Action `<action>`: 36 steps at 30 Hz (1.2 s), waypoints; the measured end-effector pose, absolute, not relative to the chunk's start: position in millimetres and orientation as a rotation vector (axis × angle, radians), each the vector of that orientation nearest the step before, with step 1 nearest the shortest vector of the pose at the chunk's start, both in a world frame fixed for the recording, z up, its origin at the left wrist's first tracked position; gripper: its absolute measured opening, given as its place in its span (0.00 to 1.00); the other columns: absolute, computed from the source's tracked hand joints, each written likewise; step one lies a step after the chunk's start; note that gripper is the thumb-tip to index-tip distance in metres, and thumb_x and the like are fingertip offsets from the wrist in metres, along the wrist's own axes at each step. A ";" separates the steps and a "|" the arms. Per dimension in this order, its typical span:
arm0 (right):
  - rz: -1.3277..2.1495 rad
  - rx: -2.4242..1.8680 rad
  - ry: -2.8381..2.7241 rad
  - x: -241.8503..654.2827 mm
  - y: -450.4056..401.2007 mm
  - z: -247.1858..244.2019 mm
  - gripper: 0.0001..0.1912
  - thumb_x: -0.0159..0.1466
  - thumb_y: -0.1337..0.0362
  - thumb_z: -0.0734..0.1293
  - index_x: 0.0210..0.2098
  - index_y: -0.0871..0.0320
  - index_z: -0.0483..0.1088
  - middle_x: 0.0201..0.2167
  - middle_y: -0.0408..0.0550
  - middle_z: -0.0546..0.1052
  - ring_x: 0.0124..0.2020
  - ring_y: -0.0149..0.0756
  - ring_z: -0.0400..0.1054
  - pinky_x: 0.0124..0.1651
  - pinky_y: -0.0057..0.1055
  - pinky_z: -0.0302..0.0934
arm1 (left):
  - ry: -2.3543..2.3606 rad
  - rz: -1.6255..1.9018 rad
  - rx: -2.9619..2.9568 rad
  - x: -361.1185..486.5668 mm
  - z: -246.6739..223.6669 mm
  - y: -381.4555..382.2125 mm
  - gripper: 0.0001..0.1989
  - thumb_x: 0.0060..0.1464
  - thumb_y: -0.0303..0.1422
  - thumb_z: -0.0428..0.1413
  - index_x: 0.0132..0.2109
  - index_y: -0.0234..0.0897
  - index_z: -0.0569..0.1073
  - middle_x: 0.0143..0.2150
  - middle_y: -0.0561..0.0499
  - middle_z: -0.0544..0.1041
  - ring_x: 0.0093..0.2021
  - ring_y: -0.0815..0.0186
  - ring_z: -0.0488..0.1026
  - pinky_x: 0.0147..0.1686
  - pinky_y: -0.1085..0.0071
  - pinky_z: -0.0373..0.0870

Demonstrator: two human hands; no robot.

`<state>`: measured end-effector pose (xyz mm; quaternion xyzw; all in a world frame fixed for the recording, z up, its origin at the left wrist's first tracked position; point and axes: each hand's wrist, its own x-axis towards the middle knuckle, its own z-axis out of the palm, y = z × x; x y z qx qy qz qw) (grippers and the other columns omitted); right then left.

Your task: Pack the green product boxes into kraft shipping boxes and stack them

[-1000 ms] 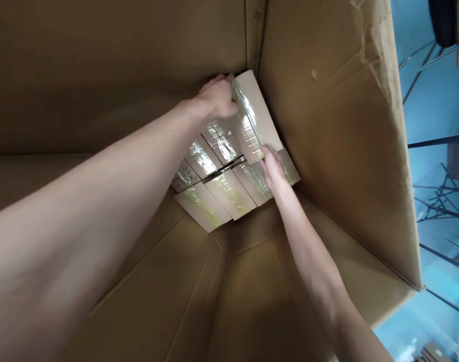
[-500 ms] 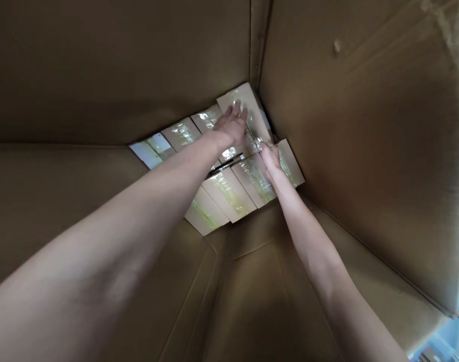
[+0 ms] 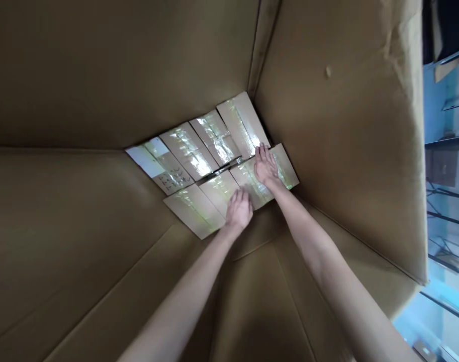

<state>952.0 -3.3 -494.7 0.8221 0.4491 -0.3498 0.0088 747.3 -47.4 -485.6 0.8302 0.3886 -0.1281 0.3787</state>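
Two rows of small cardboard boxes, sealed with shiny clear tape, lie at the bottom of a deep carton. My left hand rests on the near edge of a front-row box; its fingers reach forward, slightly blurred, with nothing gripped. Lying flat on the front row's right part is my right hand, fingers extended near the seam with the back row. Beyond its fingertips is the back-right box, flush with its row. A box with a white label and dark printing ends the back row on the left.
Tall brown carton walls enclose the boxes on all sides. A dark narrow gap runs between the rows. Outside the carton, at the right, are dark metal bars and a bluish floor.
My left hand has moved from the back-right box to the front row's near edge. That box now sits straighter and lower. My right hand has flattened onto the front row.
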 end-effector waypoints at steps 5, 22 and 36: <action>-1.229 2.421 1.148 975.5 31.8 -477.2 0.35 0.79 0.74 0.58 0.83 0.70 0.52 0.86 0.65 0.43 0.88 0.51 0.36 0.87 0.48 0.31 | 1.060 -0.266 2.007 713.6 -464.0 -94.3 0.32 0.68 0.27 0.53 0.76 0.27 0.68 0.78 0.30 0.69 0.79 0.40 0.66 0.78 0.43 0.65; -1.356 3.433 0.847 710.8 -209.3 -183.9 0.36 0.77 0.37 0.62 0.67 0.56 0.80 0.68 0.60 0.81 0.70 0.56 0.77 0.74 0.55 0.69 | 1.038 0.182 1.788 589.8 -193.0 -49.1 0.12 0.72 0.38 0.54 0.42 0.43 0.80 0.47 0.46 0.86 0.51 0.52 0.84 0.56 0.58 0.78; -1.109 3.526 1.780 604.6 -242.6 -1.2 0.29 0.77 0.42 0.66 0.60 0.57 0.84 0.56 0.61 0.87 0.57 0.51 0.85 0.64 0.45 0.79 | 0.750 0.532 1.687 478.4 -4.9 -129.6 0.12 0.66 0.35 0.54 0.43 0.43 0.84 0.46 0.46 0.87 0.47 0.59 0.85 0.52 0.63 0.81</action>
